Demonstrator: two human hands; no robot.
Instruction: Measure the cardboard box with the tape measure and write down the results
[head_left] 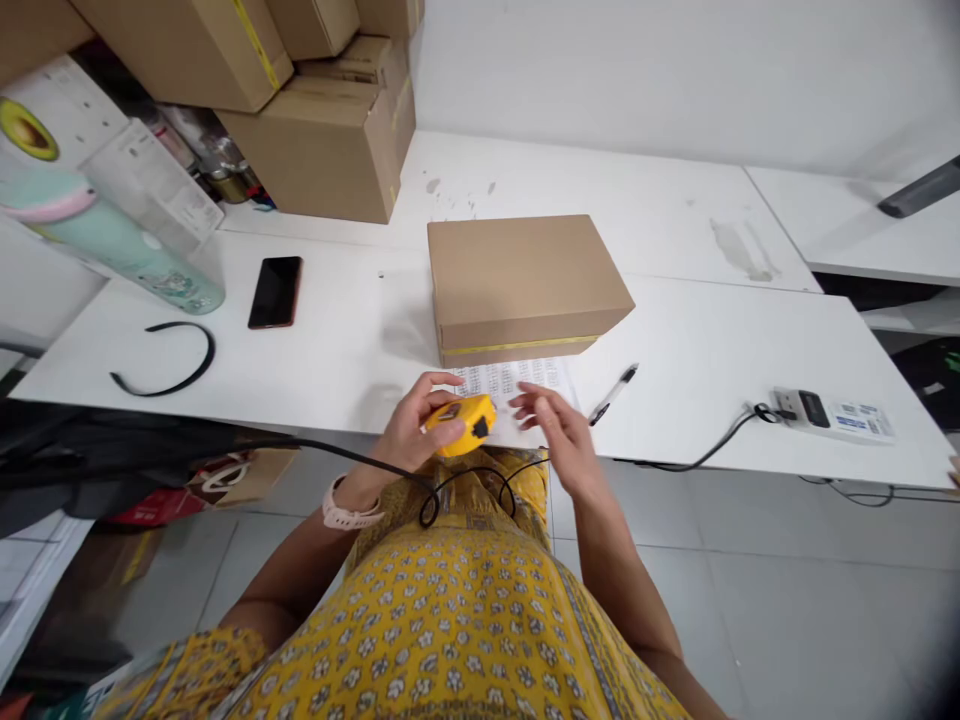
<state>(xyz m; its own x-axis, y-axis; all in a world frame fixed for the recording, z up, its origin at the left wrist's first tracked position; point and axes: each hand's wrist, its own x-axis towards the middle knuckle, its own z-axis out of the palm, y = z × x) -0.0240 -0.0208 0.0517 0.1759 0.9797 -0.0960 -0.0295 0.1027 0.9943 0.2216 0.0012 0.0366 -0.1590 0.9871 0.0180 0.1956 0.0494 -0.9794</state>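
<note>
On the table point(330, 370), the box point(525, 270) sits mid-length, a printed sheet point(495, 378) between it and the front edge. At that edge, my left fingers point(439, 380) wrap the tape measure point(471, 412); my right fingers point(551, 418), half-curled, look empty. Likely readying; extending it calls for a right-hand pinch.

No text is legible. Print on the white paper sheet point(504, 379) and white rectangular power strip point(862, 420) is unreadable.
</note>
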